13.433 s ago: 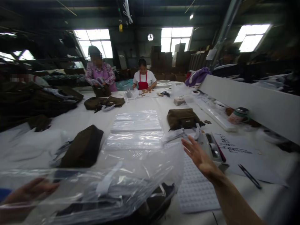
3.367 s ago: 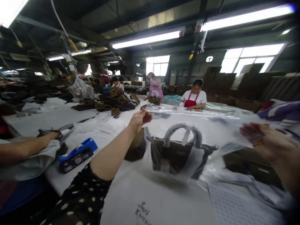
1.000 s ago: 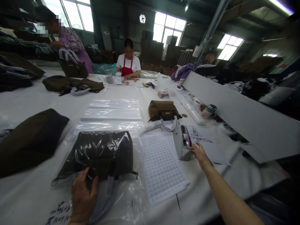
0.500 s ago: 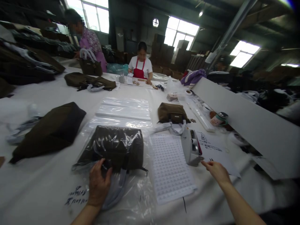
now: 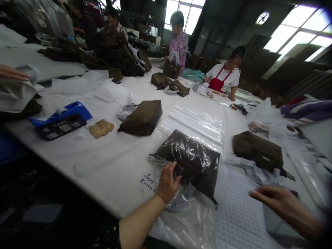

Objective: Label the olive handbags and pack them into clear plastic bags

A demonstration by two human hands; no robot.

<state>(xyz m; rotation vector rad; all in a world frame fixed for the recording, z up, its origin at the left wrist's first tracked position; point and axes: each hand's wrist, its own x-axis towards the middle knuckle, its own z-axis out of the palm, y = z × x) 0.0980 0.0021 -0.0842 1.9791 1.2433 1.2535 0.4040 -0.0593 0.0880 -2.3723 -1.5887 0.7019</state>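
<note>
Your right hand point(image 5: 287, 207) now off tape dispenser point(image 5: 272, 219) front; cannot tell if fingers hold anything. Left hand point(image 5: 168, 183), fingers half open, alone seems steadying wrapped bag point(image 5: 198, 155).

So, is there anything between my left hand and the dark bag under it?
Yes, clear plastic covers the dark bag under your left hand. I see nothing else between them.

There's one wrapped foreground bag point(image 5: 197, 152), one patterned sheet point(image 5: 238, 204), one clock point(image 5: 263, 18).
</note>
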